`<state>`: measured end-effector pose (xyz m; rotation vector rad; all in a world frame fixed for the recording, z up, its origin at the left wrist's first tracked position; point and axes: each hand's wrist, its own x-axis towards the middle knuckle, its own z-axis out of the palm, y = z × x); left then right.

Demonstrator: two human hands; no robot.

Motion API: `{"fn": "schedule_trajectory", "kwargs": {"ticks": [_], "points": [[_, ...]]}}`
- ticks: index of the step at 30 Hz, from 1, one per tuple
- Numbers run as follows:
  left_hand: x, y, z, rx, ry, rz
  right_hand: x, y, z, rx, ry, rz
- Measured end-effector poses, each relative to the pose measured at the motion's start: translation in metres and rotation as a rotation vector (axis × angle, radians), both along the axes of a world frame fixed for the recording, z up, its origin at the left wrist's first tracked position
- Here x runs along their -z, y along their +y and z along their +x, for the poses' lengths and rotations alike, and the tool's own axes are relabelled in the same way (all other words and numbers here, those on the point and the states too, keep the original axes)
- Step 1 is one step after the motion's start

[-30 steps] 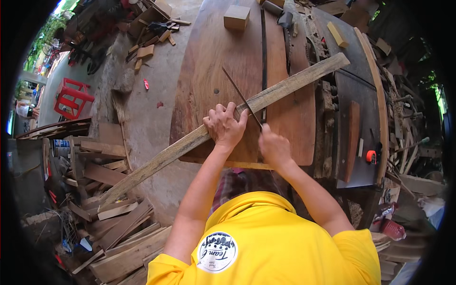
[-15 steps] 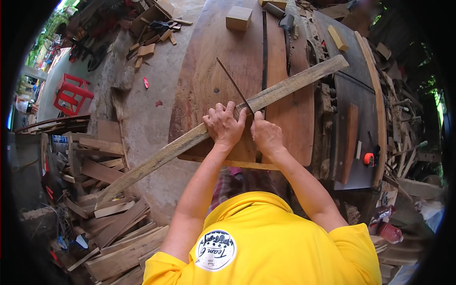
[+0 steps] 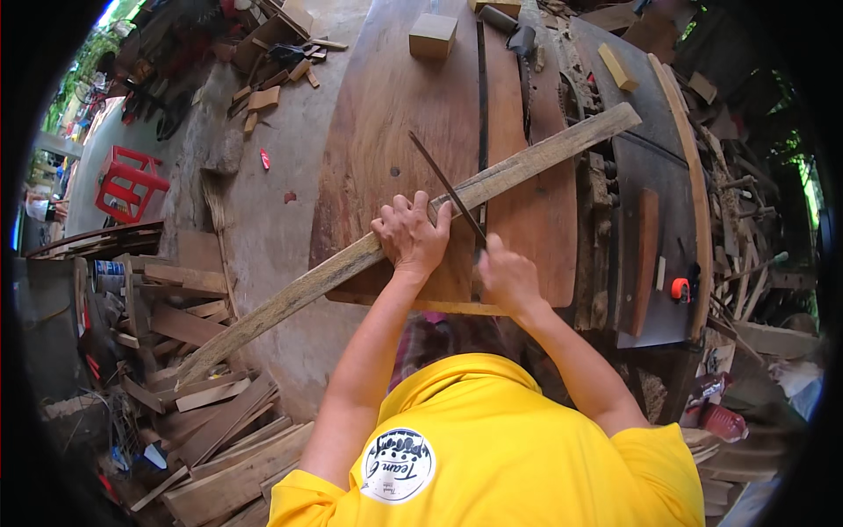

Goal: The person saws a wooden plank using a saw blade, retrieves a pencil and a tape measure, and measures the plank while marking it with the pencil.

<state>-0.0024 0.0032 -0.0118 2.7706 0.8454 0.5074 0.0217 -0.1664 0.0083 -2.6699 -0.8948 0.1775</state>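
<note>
A long, narrow wooden strip point(image 3: 553, 159) lies slantwise across the brown wooden tabletop point(image 3: 378, 132), its near-left end jutting out past the edge. My left hand point(image 3: 413, 235) presses down on the strip near its middle, fingers curled over it and thumb close to the blade. What looks like a handsaw point(image 3: 436, 172), seen edge-on as a thin dark line, crosses the strip just right of that thumb. Closed round the saw's near end is my right hand point(image 3: 511, 279), slightly blurred; the handle itself is hidden in the fist.
A wood block point(image 3: 432, 37) sits at the tabletop's far side. On the dark surface to the right are a yellowish block point(image 3: 617, 68), a reddish wood piece point(image 3: 646, 263) and an orange tape measure point(image 3: 680, 289). Scrap boards point(image 3: 230, 422) pile up at left; a red stool point(image 3: 130, 184) stands beyond.
My right hand has drawn the saw back toward my body and slightly right, so less blade reaches past the strip. My left hand and the strip stay in place.
</note>
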Motion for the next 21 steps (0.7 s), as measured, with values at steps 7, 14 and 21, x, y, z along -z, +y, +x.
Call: {"fn": "schedule_trajectory", "kwargs": {"ticks": [7,14,21], "points": [[-0.002,-0.003,0.001,0.015,-0.014,0.017,0.007,-0.021,-0.016,0.055,0.009,0.100],[-0.002,-0.001,0.002,-0.008,0.003,0.019,0.008,-0.015,-0.021,0.041,-0.015,0.093],[-0.006,-0.002,0.003,0.021,0.040,-0.002,0.010,0.035,0.018,0.035,-0.028,0.016]]}}
